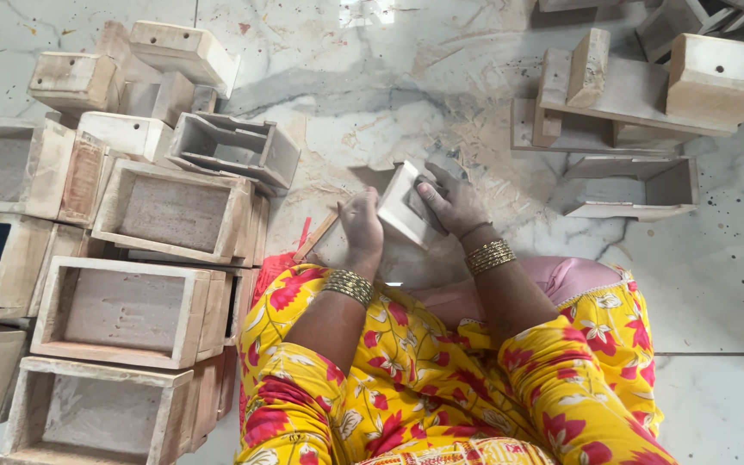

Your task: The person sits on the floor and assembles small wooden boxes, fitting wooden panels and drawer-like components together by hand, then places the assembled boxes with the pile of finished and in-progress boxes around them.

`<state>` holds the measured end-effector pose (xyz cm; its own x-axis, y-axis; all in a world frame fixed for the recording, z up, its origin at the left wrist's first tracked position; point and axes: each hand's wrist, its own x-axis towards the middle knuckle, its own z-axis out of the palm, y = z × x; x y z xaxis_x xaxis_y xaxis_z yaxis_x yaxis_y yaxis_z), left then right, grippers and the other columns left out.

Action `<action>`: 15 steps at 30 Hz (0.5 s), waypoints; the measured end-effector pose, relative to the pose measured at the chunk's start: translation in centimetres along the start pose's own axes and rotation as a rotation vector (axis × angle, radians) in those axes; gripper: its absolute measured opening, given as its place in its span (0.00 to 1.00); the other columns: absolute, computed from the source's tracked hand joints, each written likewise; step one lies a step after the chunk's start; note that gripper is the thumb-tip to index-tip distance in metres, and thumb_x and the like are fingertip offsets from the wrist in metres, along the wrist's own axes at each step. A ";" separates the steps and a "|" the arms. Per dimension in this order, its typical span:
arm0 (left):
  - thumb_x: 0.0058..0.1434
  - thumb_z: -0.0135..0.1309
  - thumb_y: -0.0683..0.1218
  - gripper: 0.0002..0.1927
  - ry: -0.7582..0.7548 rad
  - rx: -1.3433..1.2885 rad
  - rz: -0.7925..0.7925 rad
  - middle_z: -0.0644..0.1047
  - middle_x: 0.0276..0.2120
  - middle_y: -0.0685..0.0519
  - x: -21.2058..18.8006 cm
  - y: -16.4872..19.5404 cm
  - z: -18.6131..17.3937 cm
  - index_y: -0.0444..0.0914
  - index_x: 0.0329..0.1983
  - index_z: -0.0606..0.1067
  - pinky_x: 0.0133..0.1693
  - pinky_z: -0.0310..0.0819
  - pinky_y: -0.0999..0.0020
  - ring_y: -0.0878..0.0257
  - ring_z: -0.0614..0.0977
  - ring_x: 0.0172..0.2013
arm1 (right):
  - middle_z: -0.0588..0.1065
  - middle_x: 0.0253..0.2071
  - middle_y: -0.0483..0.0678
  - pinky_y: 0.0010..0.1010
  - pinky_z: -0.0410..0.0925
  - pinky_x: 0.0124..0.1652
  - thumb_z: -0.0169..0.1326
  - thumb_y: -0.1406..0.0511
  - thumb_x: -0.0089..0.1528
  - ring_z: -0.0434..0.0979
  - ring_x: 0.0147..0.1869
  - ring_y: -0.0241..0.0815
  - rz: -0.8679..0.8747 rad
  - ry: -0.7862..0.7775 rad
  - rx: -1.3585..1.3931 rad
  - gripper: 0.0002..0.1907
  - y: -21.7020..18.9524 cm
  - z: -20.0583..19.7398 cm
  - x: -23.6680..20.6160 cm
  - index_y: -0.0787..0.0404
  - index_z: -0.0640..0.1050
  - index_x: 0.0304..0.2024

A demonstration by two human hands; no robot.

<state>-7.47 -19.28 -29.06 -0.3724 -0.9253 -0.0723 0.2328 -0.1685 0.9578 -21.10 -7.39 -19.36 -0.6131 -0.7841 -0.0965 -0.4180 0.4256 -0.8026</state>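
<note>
Yellow flowered sleeves point(406, 387), at 6 o'clock, nearest the lens; gold bangles point(350, 286) on both wrists.

Left hand point(362, 226): closed on the lower edge of a small wooden box point(402, 207), steadying it.

Right hand point(451, 200): fingers curled over a grey pad point(441, 164) (probably sandpaper), pressed on the box's upper right corner.

Box: centre, between both hands, tilted, long axis running 7 to 1 o'clock; left hand at its 8, right at its 2, both touching.

Thin wooden stick point(316, 237): just beside the left hand, at 9.

Stacked open boxes point(131, 310): 9 o'clock.

More box parts point(630, 86): 2 o'clock, on marble floor point(389, 77) dusted with shavings.
</note>
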 end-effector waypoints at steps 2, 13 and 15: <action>0.69 0.53 0.49 0.17 -0.008 0.006 0.016 0.77 0.27 0.57 -0.6 0.6 0.5 0.32 0.30 0.79 0.38 0.69 0.69 0.68 0.74 0.32 | 0.81 0.50 0.59 0.48 0.72 0.57 0.49 0.41 0.64 0.82 0.56 0.60 0.025 0.064 -0.191 0.34 0.4 0.5 0.1 0.50 0.74 0.66; 0.75 0.34 0.61 0.30 -0.351 0.423 0.085 0.81 0.44 0.45 -2.7 4.2 1.3 0.34 0.50 0.78 0.50 0.71 0.64 0.54 0.81 0.48 | 0.67 0.65 0.66 0.53 0.50 0.67 0.49 0.44 0.64 0.60 0.71 0.66 -0.176 0.174 -0.245 0.40 -2.2 1.5 -1.7 0.63 0.65 0.70; 0.74 0.37 0.61 0.29 -0.357 0.480 0.168 0.83 0.40 0.45 -2.4 4.5 1.5 0.34 0.46 0.80 0.50 0.70 0.64 0.53 0.83 0.45 | 0.71 0.62 0.64 0.56 0.48 0.68 0.48 0.44 0.65 0.66 0.68 0.63 -0.106 0.170 -0.259 0.37 -1.7 1.1 -0.9 0.60 0.67 0.68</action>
<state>-6.86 -17.30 -24.17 -0.6622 -0.7415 0.1081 -0.0847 0.2174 0.9724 -19.12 -7.93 -18.54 -0.6512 -0.7527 0.0965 -0.6286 0.4637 -0.6243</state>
